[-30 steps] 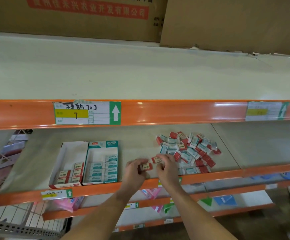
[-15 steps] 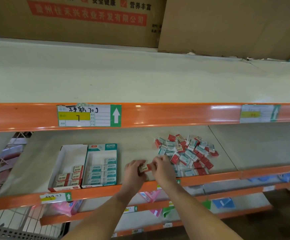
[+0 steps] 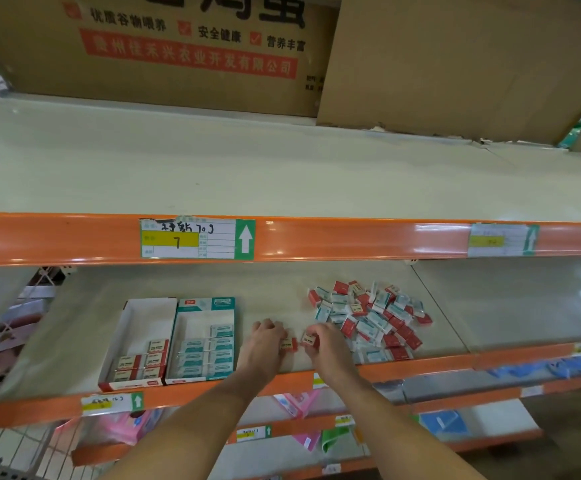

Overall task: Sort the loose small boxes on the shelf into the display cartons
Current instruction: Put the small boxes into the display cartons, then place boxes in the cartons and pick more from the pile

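Your hands are drawing apart: a moment ago both were pinching one cluster, and now the left hand is gripping one red box and the right hand another, between the cartons and the pile — likely heading for the red carton.

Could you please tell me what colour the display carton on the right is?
Teal and white, seen best in the head view: the right display carton.

Two display cartons sit at lower left: one red, one teal. Two hands, left hand and right hand, each pinch one small red box. The loose pile at center right is too jumbled to count.
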Demonstrator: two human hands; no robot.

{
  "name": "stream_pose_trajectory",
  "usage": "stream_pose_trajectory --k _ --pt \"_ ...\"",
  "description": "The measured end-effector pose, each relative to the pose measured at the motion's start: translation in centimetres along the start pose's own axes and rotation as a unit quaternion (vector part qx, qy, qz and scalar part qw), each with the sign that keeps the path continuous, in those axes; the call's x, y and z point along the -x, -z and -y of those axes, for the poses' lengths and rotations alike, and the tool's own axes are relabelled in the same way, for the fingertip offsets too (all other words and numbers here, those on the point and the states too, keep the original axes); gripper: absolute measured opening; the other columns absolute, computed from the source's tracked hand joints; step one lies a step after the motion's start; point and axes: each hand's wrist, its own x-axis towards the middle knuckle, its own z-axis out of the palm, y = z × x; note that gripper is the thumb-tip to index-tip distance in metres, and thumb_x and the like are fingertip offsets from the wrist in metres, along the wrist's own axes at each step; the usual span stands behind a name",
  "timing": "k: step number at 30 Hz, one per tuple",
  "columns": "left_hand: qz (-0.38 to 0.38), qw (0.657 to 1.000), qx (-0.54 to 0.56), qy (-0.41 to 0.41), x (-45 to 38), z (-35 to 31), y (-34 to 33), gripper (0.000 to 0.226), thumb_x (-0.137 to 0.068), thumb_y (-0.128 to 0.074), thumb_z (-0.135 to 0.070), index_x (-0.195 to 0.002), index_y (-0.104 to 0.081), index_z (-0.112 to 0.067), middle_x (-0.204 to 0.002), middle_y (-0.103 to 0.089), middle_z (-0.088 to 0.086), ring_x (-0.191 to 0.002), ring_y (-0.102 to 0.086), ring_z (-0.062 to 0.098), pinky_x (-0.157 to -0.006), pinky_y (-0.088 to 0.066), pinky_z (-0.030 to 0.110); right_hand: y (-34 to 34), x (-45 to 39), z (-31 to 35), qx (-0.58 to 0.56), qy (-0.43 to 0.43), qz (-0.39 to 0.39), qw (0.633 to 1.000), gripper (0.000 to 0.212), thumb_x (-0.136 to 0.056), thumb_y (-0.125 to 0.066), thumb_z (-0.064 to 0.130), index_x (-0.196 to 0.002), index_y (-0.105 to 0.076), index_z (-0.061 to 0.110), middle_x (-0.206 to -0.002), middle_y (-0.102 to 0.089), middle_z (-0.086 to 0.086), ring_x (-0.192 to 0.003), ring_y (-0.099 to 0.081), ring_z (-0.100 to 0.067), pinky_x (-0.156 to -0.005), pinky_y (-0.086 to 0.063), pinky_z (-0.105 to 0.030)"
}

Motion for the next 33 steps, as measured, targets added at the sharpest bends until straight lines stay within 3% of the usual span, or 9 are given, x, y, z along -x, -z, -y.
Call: stream_pose_trajectory --k 5,11,13,18,28,33 --pt "-0.026 0.999 -0.009 -0.017 -0.5 1.1 2.4 0.037 -0.092 -0.054 -0.012 -0.126 -0.058 -0.025 -0.123 -0.052 -0.001 -0.112 -0.044 0.02 -0.092 -0.047 0.035 0.2 -0.6 1.4 0.023 0.018 -0.017 0.999 0.025 -0.091 -0.067 0.019 -0.116 -0.061 0.021 -0.107 -0.051 0.007 -0.107 -0.052 -0.015 -0.085 -0.042 -0.023" --pt "-0.051 0.998 -0.031 -0.037 -0.4 4.3 5.6 0.036 -0.095 -0.056 -0.021 -0.13 -0.058 -0.028 -0.125 -0.05 -0.002 -0.116 -0.044 0.021 -0.093 -0.045 0.035 -0.3 -2.3 5.2 0.004 0.048 -0.015 0.999 0.034 -0.086 -0.075 0.026 -0.118 -0.063 0.024 -0.116 -0.059 0.006 -0.107 -0.056 -0.012 -0.091 -0.047 -0.026" --pt "-0.06 0.998 -0.021 -0.027 -0.1 5.5 6.5 0.033 -0.094 -0.056 -0.021 -0.126 -0.061 -0.028 -0.123 -0.052 -0.001 -0.116 -0.045 0.022 -0.092 -0.045 0.035 -0.7 -2.8 6.7 0.006 0.073 -0.003 0.997 0.036 -0.087 -0.074 0.026 -0.121 -0.064 0.021 -0.117 -0.058 0.003 -0.11 -0.053 -0.013 -0.093 -0.042 -0.026" --pt "-0.077 0.997 -0.021 0.005 1.2 8.8 8.7 0.032 -0.095 -0.055 -0.023 -0.126 -0.059 -0.03 -0.119 -0.05 -0.002 -0.113 -0.043 0.02 -0.087 -0.046 0.034 -2.6 -3.4 10.7 0.005 0.119 0.009 0.993 0.033 -0.087 -0.074 0.027 -0.118 -0.067 0.019 -0.112 -0.06 0.001 -0.107 -0.055 -0.017 -0.093 -0.048 -0.032" --pt "-0.087 0.992 -0.05 0.08 4.5 15.8 13.2 0.025 -0.094 -0.055 -0.023 -0.117 -0.061 -0.027 -0.116 -0.052 -0.002 -0.114 -0.044 0.02 -0.081 -0.047 0.034 -6.5 -3.7 17.7 0.016 0.168 0.047 0.984 0.032 -0.093 -0.065 0.029 -0.123 -0.064 0.018 -0.118 -0.057 -0.001 -0.114 -0.051 -0.019 -0.098 -0.043 -0.03" --pt "-0.088 0.988 -0.062 0.111 6.0 18.5 14.9 0.026 -0.092 -0.056 -0.019 -0.116 -0.06 -0.028 -0.112 -0.053 -0.003 -0.102 -0.045 0.017 -0.079 -0.047 0.029 -8.3 -3.2 20.9 0.017 0.177 0.059 0.982 0.033 -0.093 -0.065 0.033 -0.123 -0.064 0.019 -0.118 -0.057 0.001 -0.113 -0.053 -0.018 -0.097 -0.044 -0.033"
